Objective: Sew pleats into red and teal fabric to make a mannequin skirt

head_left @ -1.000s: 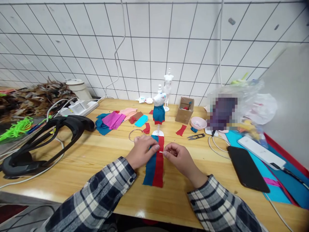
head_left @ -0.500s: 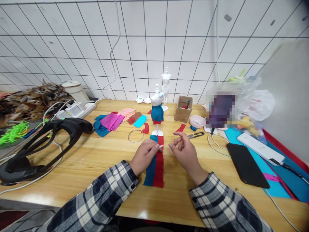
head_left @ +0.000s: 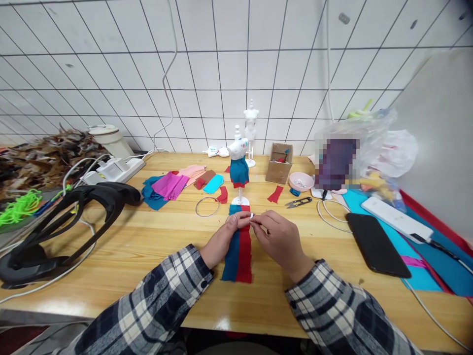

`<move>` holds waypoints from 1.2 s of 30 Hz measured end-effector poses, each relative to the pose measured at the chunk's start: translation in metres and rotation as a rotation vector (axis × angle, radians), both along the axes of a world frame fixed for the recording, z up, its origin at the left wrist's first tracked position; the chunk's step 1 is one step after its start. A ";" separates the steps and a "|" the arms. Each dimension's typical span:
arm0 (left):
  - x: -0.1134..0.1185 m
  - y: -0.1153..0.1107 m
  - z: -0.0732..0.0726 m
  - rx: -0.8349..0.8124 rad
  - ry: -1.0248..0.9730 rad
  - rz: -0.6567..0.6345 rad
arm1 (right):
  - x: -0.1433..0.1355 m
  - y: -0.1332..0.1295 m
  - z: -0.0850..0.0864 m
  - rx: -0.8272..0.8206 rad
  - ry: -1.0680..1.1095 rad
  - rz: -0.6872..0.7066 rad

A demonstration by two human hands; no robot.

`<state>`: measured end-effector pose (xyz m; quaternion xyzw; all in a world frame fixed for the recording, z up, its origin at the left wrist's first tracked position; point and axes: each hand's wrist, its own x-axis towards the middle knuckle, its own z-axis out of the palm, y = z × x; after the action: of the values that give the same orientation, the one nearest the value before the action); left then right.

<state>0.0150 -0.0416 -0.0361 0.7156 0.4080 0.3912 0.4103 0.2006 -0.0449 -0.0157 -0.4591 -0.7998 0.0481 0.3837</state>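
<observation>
From my end, the change I catch is in the right hand (head_left: 280,240): half a second ago it stood apart from the left with its fingers spread, and now it has come in so that both sets of fingertips meet over the upper part of the two-tone cloth strip (head_left: 244,264). Its thumb and forefinger are drawn together in a pinch, but I can't make out whether anything is caught between them. The left hand (head_left: 223,237) has altered too; its thumb has slid back and its fingers reach out nearly straight, with a small white piece (head_left: 252,216) at their ends. Whether those fingers grip that piece or merely carry it, I can't say. The strip itself lies where it did, flat on the table (head_left: 166,296), blue half toward the left hand and red half toward the right, its far end up against the base (head_left: 241,201) of the dressed mannequin (head_left: 238,153). The snips (head_left: 300,202) lie beyond the right hand, untouched. To me this means the work has become a two-handed, fingertip job centred on the white piece, with the cloth lying beneath.
</observation>
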 end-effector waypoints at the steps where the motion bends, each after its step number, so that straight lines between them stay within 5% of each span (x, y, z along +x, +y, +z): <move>1: 0.000 -0.001 0.002 0.016 -0.002 -0.023 | -0.001 0.000 0.001 -0.036 0.056 -0.005; 10: 0.002 0.004 0.015 0.350 0.346 0.061 | -0.006 0.008 -0.006 -0.497 0.505 0.061; 16: 0.000 0.007 0.020 0.424 0.305 0.119 | -0.006 0.001 -0.002 -0.342 0.425 0.150; 24: 0.001 0.007 0.023 0.268 0.146 0.173 | -0.004 -0.002 -0.001 -0.116 0.263 0.224; 36: -0.002 0.008 0.011 0.217 0.064 0.175 | -0.003 -0.001 -0.003 -0.124 0.158 0.168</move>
<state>0.0130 -0.0338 -0.0254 0.7295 0.4371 0.4443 0.2819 0.1971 -0.0459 -0.0186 -0.4080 -0.7981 0.1656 0.4112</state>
